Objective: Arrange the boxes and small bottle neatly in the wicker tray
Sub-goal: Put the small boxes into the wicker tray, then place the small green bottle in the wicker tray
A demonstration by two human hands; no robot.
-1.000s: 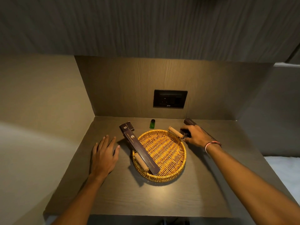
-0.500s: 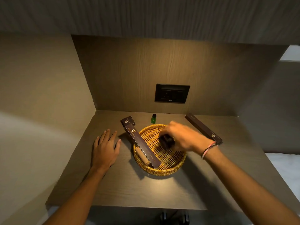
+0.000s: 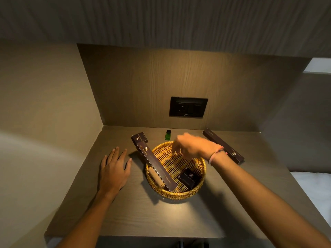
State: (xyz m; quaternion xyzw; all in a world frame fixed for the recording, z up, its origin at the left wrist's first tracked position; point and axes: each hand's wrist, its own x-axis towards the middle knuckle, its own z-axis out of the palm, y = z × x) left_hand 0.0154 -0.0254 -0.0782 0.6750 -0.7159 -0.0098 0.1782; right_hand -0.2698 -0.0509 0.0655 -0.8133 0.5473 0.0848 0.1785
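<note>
A round wicker tray point(image 3: 179, 195) sits mid-shelf. A long dark Dental Kit box point(image 3: 157, 168) leans across its left rim. A small dark box point(image 3: 189, 178) lies inside at the front right. Behind the tray stand a small green bottle point(image 3: 168, 135) and another small dark box point(image 3: 139, 137). A second long dark box point(image 3: 223, 145) lies on the shelf to the right. My right hand point(image 3: 193, 145) hovers over the tray's back half, fingers loose and holding nothing. My left hand point(image 3: 114, 169) rests flat on the shelf left of the tray.
The dark wooden shelf point(image 3: 125, 217) sits in a niche with walls at left and back. A black power socket point(image 3: 188, 106) is on the back wall. The shelf's front edge is near me. White bedding point(image 3: 315, 190) shows at the right.
My right hand picked up the small dark box from the right of the tray, carried it in, released it at the front right, and has lifted toward the back. The left hand stayed put.
</note>
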